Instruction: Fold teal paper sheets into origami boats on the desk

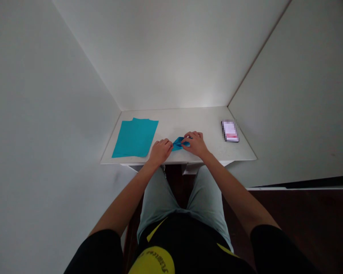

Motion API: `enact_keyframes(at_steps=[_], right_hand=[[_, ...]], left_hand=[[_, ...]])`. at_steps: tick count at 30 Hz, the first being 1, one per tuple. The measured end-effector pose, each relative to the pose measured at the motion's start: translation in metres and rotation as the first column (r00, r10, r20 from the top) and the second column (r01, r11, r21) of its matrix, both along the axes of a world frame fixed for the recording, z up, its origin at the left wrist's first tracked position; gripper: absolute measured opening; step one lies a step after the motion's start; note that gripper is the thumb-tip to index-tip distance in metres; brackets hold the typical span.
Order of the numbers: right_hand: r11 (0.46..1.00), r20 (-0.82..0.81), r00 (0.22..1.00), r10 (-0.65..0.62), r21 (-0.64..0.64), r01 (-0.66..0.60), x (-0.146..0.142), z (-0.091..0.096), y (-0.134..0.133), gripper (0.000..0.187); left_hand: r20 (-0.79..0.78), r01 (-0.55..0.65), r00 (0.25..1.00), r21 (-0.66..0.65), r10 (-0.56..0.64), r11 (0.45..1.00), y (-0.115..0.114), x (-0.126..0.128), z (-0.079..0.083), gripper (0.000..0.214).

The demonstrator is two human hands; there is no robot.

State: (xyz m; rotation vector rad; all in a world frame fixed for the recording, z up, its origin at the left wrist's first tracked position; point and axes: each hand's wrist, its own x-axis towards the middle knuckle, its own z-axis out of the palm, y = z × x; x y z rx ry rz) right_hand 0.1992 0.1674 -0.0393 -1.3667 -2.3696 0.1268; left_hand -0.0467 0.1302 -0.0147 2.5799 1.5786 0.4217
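Between my two hands is a small folded piece of blue paper [177,144], creased into layers, just above or on the white desk. My left hand [161,150] pinches its left end between thumb and fingers. On the other side my right hand [194,143] grips the right part, thumb in front and fingers curled over the top. The fingers hide much of the right end of the paper. To the left of my left hand lie several flat blue sheets of paper [135,137], overlapping slightly out of line.
The white desk [185,118] is narrow and set between walls at the back, left and right. A phone [230,131] with a lit, blurred screen lies near the right end. My legs are under the front edge, close to what looks like an open drawer [192,168].
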Motion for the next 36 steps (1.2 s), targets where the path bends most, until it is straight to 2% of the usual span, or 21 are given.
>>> enact_keyframes(at_steps=[5,9,16,20,23,29,33,36], right_hand=[[0.994,0.22,0.971,0.099,-0.063,-0.087,-0.011,0.031,0.017,0.015],[0.993,0.301,0.948,0.105,-0.086,-0.083,-0.021,0.035,0.032,0.015],[0.988,0.088,0.996,0.023,-0.153,-0.009,-0.022,0.018,0.049,0.005],[0.982,0.142,0.99,0.025,-0.19,0.003,-0.008,0.009,0.039,0.02],[0.982,0.175,0.984,0.038,-0.188,-0.005,0.004,0.002,0.023,0.018],[0.985,0.162,0.986,0.031,-0.173,-0.002,0.017,-0.024,-0.012,0.033],[0.99,0.076,0.997,-0.035,-0.135,0.045,0.014,-0.043,-0.028,0.037],[0.994,0.009,0.998,-0.065,-0.092,0.066,0.011,-0.052,-0.034,0.037]], left_hand=[[-0.031,0.042,0.999,0.016,-0.041,0.999,-0.007,0.001,0.001,0.013],[0.006,0.056,0.998,0.028,-0.056,0.998,-0.012,0.001,-0.002,0.014],[0.154,0.206,0.966,0.016,-0.206,0.978,-0.025,-0.006,-0.024,0.022],[0.139,0.282,0.95,-0.01,-0.278,0.959,-0.036,-0.01,-0.039,0.024],[0.133,0.27,0.954,0.002,-0.268,0.963,-0.042,-0.009,-0.045,0.028],[0.124,0.167,0.978,0.026,-0.169,0.986,-0.035,0.0,-0.037,0.023],[0.08,0.097,0.992,0.059,-0.102,0.994,-0.019,0.015,-0.027,0.022],[-0.009,0.091,0.996,0.065,-0.09,0.994,-0.002,0.032,-0.02,0.023]])
